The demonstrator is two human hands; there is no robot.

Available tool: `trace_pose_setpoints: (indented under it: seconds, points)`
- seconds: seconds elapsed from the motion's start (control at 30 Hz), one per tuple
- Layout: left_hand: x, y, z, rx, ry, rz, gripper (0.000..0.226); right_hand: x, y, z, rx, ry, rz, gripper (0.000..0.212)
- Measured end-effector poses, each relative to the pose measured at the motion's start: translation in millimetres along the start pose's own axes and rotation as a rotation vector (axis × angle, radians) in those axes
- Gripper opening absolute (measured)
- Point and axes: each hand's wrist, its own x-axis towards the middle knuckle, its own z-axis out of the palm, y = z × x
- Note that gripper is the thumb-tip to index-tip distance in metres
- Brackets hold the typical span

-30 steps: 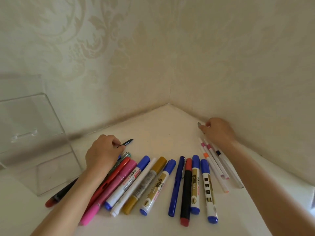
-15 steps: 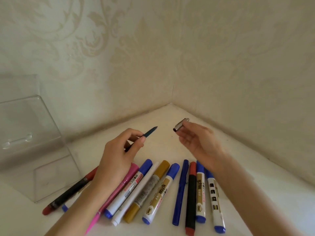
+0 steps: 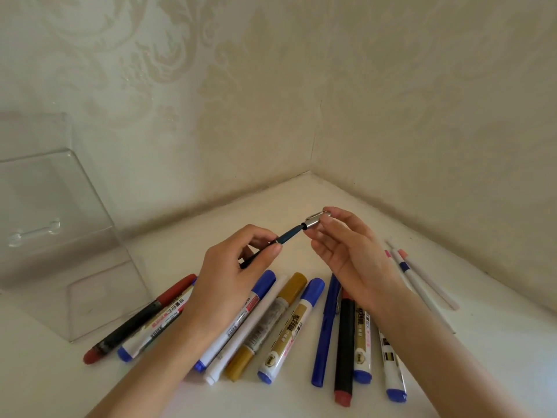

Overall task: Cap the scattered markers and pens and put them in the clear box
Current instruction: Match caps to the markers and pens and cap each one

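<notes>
Operator: Since half a second ago my two hands have drawn together, and the gap between nib and cap is gone.

Spotter: Run it from the left for me.

Operator: Far left, the clear box (image 3: 60,206) stands on the bench (image 3: 301,200), well apart from everything I hold. I cannot tell which face of it is open. Next, my left hand (image 3: 229,282) pinches the dark pen (image 3: 289,236) between thumb and curled fingers, raised above the row of markers (image 3: 297,324) lying on the bench.

Spotter: And the pen's line?

Operator: Its long axis runs from lower left up to the right, nib leading. The silver cap (image 3: 315,223) sits on that same line, mouth facing down-left, and the nib is right at the mouth. How deep it has gone I cannot see.

Spotter: Right side?

Operator: My right hand (image 3: 349,257) grips the cap at the fingertips, palm turned toward me, other fingers loosely spread. Beyond it, thin pens (image 3: 419,285) lie near the wall.

Spotter: So what does the next move turn on?

Operator: Keeping both axes matched, I judge. The cap should slide down-left along the barrel while the left hand steadies. The left hand is also the nearer one to the box afterwards.
</notes>
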Motion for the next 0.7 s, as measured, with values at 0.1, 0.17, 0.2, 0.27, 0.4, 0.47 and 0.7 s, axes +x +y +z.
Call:
trace_pose_setpoints:
  seconds: [0.1, 0.17, 0.2, 0.27, 0.4, 0.47, 0.7]
  points:
    - [-0.3, 0.0, 0.1, 0.003, -0.003, -0.01, 0.009, -2.3, 1.9, 1.1, -0.118, -0.016, -0.085, 0.018]
    - [-0.4, -0.7, 2.1, 0.007, 0.0, -0.032, 0.013, -4.7, 3.2, 3.8, -0.312, 0.001, -0.227, 0.018]
    - [-1.0, -1.5, 3.6, 0.002, 0.007, -0.058, 0.016, -5.9, 4.0, 5.5, -0.413, 0.005, -0.305, 0.019]
    - [-2.1, -2.6, 6.0, -0.026, 0.017, -0.111, 0.018, -8.2, 5.9, 8.5, -0.494, 0.004, -0.4, 0.02]
    - [-3.8, -2.1, 7.0, -0.067, -0.013, -0.083, 0.013, -11.8, 9.6, 9.6, -0.464, -0.004, -0.406, 0.017]
    - [-4.6, -2.7, 6.7, -0.061, -0.023, -0.068, 0.012, -12.7, 13.4, 10.1, -0.459, -0.008, -0.398, 0.017]
    - [-8.5, -6.5, 10.0, 0.002, 0.01, -0.029, 0.007, -12.2, 18.4, 12.0, -0.416, 0.025, -0.392, 0.015]
